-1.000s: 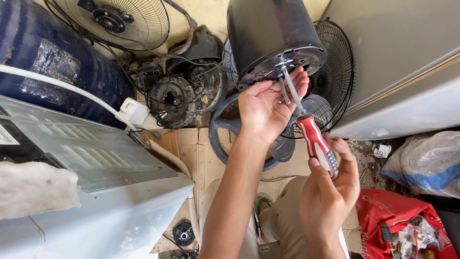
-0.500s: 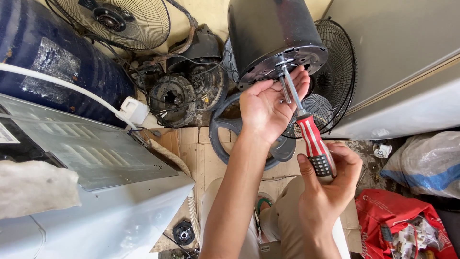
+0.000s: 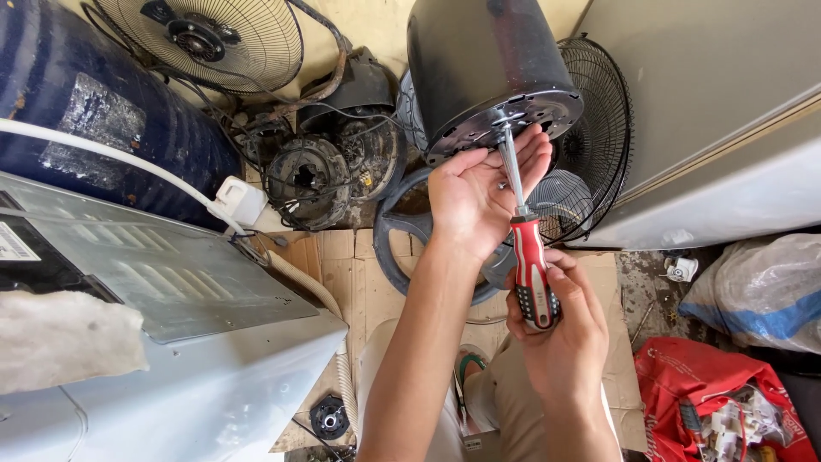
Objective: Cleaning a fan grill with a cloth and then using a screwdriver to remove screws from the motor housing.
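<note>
The right hand (image 3: 560, 321), at five o'clock from centre, was wrapped tight around the red-and-black handle of the screwdriver (image 3: 530, 269), whose shaft ran up toward twelve o'clock to the metal end plate of the black motor housing (image 3: 483, 64). The left hand (image 3: 479, 192) lay open and cupped, palm up, under that plate's rim, fingers touching its edge. Wire fan guards (image 3: 599, 145) crowded the three o'clock side, leaving bare cardboard (image 3: 342, 265) at seven o'clock.

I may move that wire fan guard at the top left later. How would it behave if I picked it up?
The round wire fan guard is mostly thin open wire, so probably light for its size. It may flex slightly when gripped at the rim. Cables and the rusty fan motor crowd its lower edge, so it might snag.
</note>
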